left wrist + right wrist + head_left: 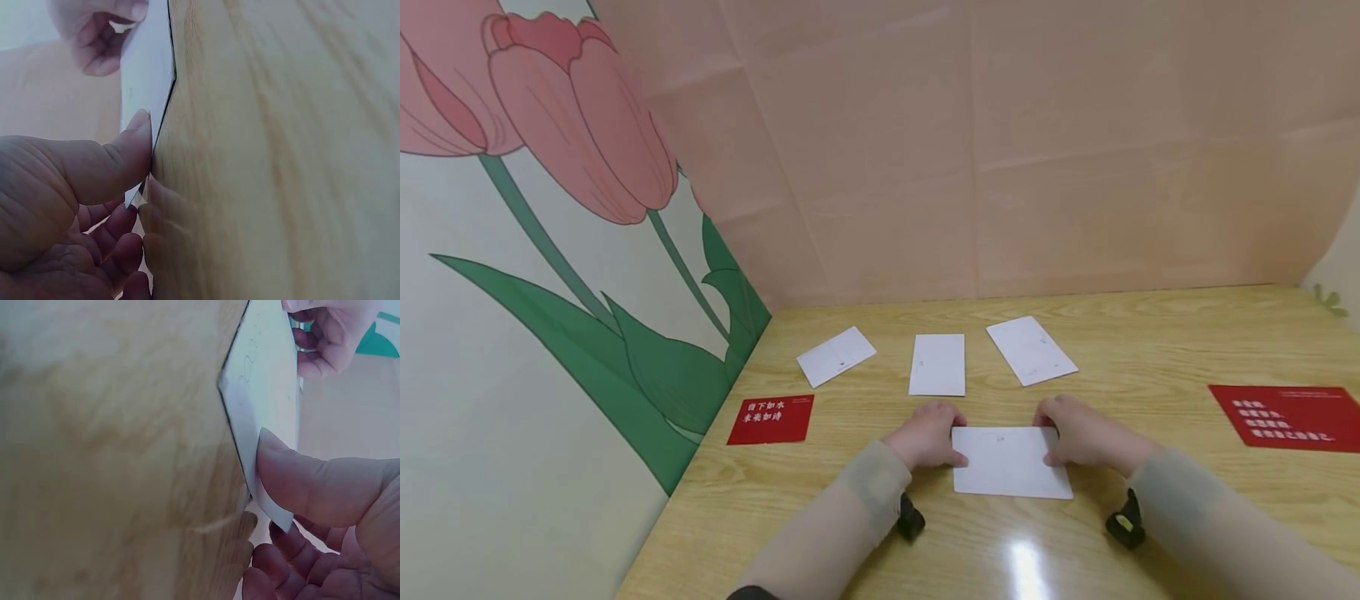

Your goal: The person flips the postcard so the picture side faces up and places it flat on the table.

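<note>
A white card [1011, 468] with a small printed mark near its far edge lies wide-side toward me at the front middle of the table. My left hand [929, 435] pinches its left end, and my right hand [1086, 435] pinches its right end. In the left wrist view the left thumb [122, 159] presses on the face of the card [149, 69], with fingertips at its far corner. The right wrist view has the right thumb [312, 481] on the card [265, 387] and curled fingers by the corner, close over the wood.
Behind my hands lie three more white cards: one tilted at left [837, 357], one upright at centre [937, 365], one slanted at right [1032, 350]. Red cards with white writing lie at far left [771, 419] and far right [1292, 417]. A pinkish sheet [985, 167] backs the wooden table [1150, 342].
</note>
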### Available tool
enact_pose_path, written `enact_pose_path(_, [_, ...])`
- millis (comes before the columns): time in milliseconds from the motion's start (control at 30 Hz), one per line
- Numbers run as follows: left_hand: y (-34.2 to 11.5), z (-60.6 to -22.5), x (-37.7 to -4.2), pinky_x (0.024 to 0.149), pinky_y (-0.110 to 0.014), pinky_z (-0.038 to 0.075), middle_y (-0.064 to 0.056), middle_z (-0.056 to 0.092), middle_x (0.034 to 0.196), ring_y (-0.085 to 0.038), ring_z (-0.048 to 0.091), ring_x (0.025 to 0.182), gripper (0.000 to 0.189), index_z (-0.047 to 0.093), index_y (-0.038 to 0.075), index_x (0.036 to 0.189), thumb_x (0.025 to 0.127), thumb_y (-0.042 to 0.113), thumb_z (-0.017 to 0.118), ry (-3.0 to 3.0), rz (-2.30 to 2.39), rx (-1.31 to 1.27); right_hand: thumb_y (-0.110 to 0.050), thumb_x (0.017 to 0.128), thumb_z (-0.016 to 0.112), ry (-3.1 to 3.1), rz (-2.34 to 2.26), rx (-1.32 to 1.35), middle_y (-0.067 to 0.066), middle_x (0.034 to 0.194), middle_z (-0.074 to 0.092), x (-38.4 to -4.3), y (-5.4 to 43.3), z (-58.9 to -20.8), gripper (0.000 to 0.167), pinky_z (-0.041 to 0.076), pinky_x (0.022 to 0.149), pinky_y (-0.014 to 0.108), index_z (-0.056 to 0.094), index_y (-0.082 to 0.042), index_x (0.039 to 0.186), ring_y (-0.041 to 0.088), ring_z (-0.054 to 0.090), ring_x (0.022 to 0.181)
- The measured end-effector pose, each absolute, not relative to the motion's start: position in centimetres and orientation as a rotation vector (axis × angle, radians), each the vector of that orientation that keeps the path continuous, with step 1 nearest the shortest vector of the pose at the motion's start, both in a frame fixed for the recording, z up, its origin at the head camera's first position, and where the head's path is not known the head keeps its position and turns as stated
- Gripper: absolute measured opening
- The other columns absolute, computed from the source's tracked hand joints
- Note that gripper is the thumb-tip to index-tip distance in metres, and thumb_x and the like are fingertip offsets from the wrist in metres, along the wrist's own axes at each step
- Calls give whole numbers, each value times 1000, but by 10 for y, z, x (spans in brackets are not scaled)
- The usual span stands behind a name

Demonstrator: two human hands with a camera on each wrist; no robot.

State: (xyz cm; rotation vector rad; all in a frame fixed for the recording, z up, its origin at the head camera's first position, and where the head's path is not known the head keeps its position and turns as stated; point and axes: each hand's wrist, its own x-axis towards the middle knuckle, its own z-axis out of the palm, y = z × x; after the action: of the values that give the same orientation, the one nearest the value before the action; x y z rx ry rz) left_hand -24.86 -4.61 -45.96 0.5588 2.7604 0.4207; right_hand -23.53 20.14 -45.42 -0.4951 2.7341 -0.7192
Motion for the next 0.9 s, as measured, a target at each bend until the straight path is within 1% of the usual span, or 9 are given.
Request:
enact_pose_path(100, [-47, -460, -248, 94, -25, 38, 5, 54, 110, -13, 46, 108, 50, 61, 17, 117, 76, 34, 83, 2766, 422, 575, -11, 70, 85, 2731, -737, -501, 6, 94, 54, -235, 201, -454, 40, 43, 77, 44, 58, -6, 99, 25, 48, 85])
enact_pose_path(200, [-47, -461, -249, 93, -25, 38, 5, 55, 108, -13, 47, 106, 48, 61, 16, 115, 75, 33, 83, 2771, 445, 575, -10, 70, 84, 2716, -764, -478, 5, 94, 56, -233, 201, -452, 40, 43, 76, 42, 57, -6, 99, 25, 49, 85])
enact_pose_path(267, [-47, -461, -248, 89, -25, 40, 6, 56, 105, -12, 49, 101, 48, 60, 16, 113, 74, 32, 84, 2771, 474, 560, -9, 71, 83, 2698, -791, -452, 5, 95, 56, -231, 201, -452, 40, 42, 75, 41, 56, -6, 100, 25, 49, 84])
enact_pose_path(367, [-47, -461, -246, 82, -25, 42, 7, 57, 96, -11, 51, 90, 48, 58, 17, 112, 74, 30, 84, 2760, 526, 512, -8, 73, 82, 2675, -828, -409, 7, 96, 56, -229, 201, -451, 40, 41, 72, 39, 54, -7, 101, 25, 49, 83])
enact_pose_path(467, [-47, -460, -244, 74, -25, 42, 7, 56, 86, -11, 50, 79, 48, 56, 19, 113, 75, 29, 84, 2745, 568, 465, -9, 75, 81, 2657, -858, -382, 8, 98, 56, -227, 202, -451, 40, 41, 70, 38, 53, -7, 103, 25, 49, 82])
enact_pose_path(600, [-48, -461, -242, 71, -27, 39, 6, 55, 78, -11, 50, 71, 50, 57, 19, 116, 75, 28, 84, 2736, 624, 417, -10, 75, 81, 2653, -877, -368, 8, 96, 56, -228, 204, -454, 41, 41, 69, 37, 53, -5, 104, 24, 49, 80])
enact_pose_path(733, [-48, -464, -242, 73, -28, 39, 6, 55, 78, -11, 50, 72, 54, 58, 18, 121, 74, 27, 85, 2730, 707, 333, -11, 74, 82, 2657, -896, -335, 8, 89, 53, -228, 205, -456, 43, 40, 66, 35, 53, -3, 104, 23, 48, 76])
enact_pose_path(900, [-48, -466, -241, 66, -25, 40, 5, 54, 80, -12, 50, 71, 52, 62, 12, 119, 74, 25, 84, 2735, 769, 283, -15, 75, 82, 2659, -899, -289, 7, 84, 51, -227, 206, -456, 40, 38, 64, 35, 55, -3, 101, 23, 47, 75])
